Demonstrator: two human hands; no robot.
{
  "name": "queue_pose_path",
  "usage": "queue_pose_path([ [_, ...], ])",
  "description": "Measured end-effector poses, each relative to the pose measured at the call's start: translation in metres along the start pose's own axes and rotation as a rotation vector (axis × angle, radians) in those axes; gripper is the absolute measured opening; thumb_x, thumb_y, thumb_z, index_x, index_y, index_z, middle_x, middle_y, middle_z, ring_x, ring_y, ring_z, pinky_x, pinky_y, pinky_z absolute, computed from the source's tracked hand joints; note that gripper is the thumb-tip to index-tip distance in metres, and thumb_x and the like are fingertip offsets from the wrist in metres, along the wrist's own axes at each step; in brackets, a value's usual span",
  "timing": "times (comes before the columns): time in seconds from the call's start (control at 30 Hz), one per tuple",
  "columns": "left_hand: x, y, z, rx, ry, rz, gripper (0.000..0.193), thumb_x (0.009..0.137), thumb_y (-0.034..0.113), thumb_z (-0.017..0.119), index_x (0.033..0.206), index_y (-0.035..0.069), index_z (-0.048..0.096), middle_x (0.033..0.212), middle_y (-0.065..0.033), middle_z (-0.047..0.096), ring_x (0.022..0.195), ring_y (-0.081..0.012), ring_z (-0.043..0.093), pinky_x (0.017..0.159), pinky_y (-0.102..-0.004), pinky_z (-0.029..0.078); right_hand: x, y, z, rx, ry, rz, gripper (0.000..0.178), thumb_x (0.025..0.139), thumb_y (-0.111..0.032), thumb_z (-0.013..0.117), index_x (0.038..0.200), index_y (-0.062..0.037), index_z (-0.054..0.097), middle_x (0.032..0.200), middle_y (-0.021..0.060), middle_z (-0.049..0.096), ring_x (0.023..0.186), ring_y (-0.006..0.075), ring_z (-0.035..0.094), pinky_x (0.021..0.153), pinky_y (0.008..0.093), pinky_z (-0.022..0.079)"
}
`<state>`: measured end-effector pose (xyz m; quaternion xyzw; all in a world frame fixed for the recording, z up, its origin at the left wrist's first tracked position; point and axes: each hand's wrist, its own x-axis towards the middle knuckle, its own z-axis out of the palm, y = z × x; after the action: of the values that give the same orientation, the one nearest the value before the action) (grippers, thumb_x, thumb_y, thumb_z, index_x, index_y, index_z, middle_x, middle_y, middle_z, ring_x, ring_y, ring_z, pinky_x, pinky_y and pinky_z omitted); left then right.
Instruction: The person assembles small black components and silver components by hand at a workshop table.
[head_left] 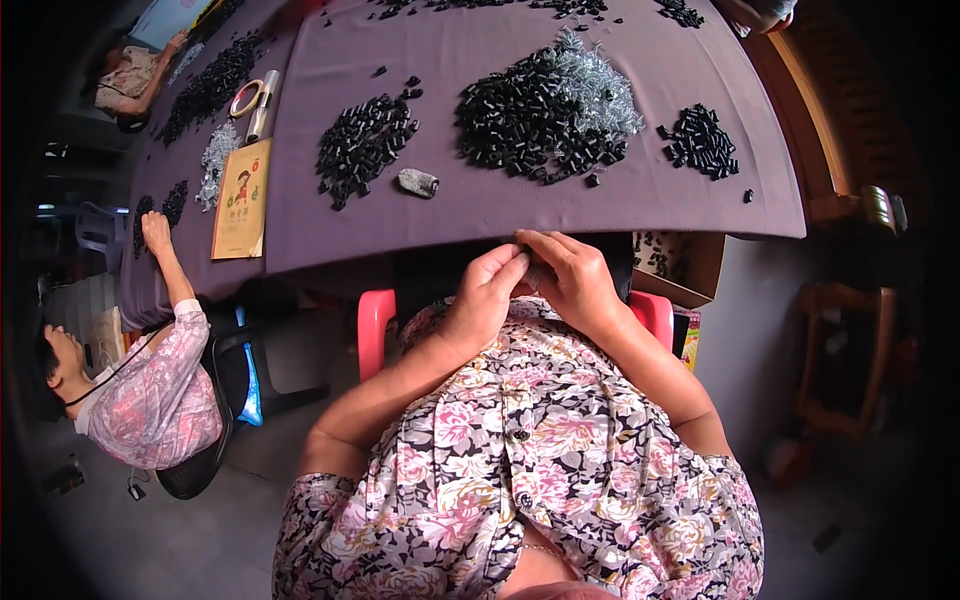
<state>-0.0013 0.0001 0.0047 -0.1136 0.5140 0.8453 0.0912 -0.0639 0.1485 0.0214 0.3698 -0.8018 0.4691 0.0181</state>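
Note:
My left hand [483,305] and my right hand [578,285] meet at the near edge of the table, above my lap. Their fingers are bent and pinched together; a bit of something greyish shows between them, too hidden to name. Beyond them on the cloth lies a large heap of small black tube-like pieces [515,125], with small clear plastic pieces [600,90] heaped against its far right side. A smaller black pile [365,150] lies to the left, another black pile [700,142] to the right. Near the edge rests a small grey lump [417,182].
A purple cloth [330,235] covers the table. To the left lie an orange booklet [240,200], a tape roll [246,98] and more piles. A co-worker [150,390] sits at the left, another person [135,75] farther off. A cardboard box [700,270] stands beside my red chair [376,330].

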Motion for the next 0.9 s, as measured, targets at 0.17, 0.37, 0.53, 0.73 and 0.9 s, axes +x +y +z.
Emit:
queue_pose_path([
  [0.17,-0.003,0.005,0.007,-0.014,0.032,-0.006,0.026,0.104,0.017,0.048,0.115,-0.001,0.062,0.100,-0.0006,0.064,0.085,-0.0054,0.059,0.076,-0.0220,0.050,0.000,0.000,0.000,0.031,0.000,0.019,0.042,0.073,-0.001,0.069,0.115,0.0025,0.063,0.097,0.0179,0.067,0.086,0.0361,0.068,0.074,0.0399,0.056],
  [0.37,-0.002,0.004,0.006,-0.008,0.059,0.023,0.024,0.103,0.015,0.048,0.113,-0.002,0.062,0.100,-0.0003,0.064,0.085,-0.0053,0.058,0.075,-0.0214,0.049,0.000,0.002,0.000,0.016,-0.007,0.034,0.044,0.071,0.000,0.069,0.115,0.0023,0.063,0.097,0.0176,0.067,0.086,0.0360,0.068,0.074,0.0395,0.056],
  [0.53,-0.001,0.002,-0.002,0.087,-0.011,0.057,0.026,0.103,0.015,0.048,0.119,-0.001,0.061,0.106,-0.0026,0.064,0.091,-0.0071,0.061,0.080,-0.0236,0.052,0.000,0.002,-0.001,0.012,-0.007,0.040,0.047,0.068,0.001,0.068,0.114,0.0020,0.064,0.097,0.0172,0.067,0.086,0.0357,0.068,0.074,0.0395,0.056],
  [0.73,-0.001,0.005,0.004,0.085,0.053,0.065,0.022,0.101,0.013,0.050,0.108,-0.002,0.063,0.093,0.0006,0.063,0.081,-0.0048,0.056,0.072,-0.0216,0.048,-0.002,0.003,0.001,0.007,-0.003,0.031,0.048,0.067,0.001,0.068,0.114,0.0019,0.064,0.096,0.0171,0.067,0.086,0.0356,0.067,0.074,0.0397,0.056],
  [0.9,0.000,0.002,0.004,0.067,0.077,0.062,0.020,0.100,0.011,0.048,0.103,-0.002,0.063,0.089,0.0017,0.061,0.078,-0.0043,0.055,0.069,-0.0213,0.047,-0.002,0.003,0.003,-0.005,-0.007,0.004,0.049,0.066,0.000,0.069,0.114,0.0022,0.064,0.098,0.0172,0.067,0.087,0.0354,0.068,0.075,0.0399,0.056],
])
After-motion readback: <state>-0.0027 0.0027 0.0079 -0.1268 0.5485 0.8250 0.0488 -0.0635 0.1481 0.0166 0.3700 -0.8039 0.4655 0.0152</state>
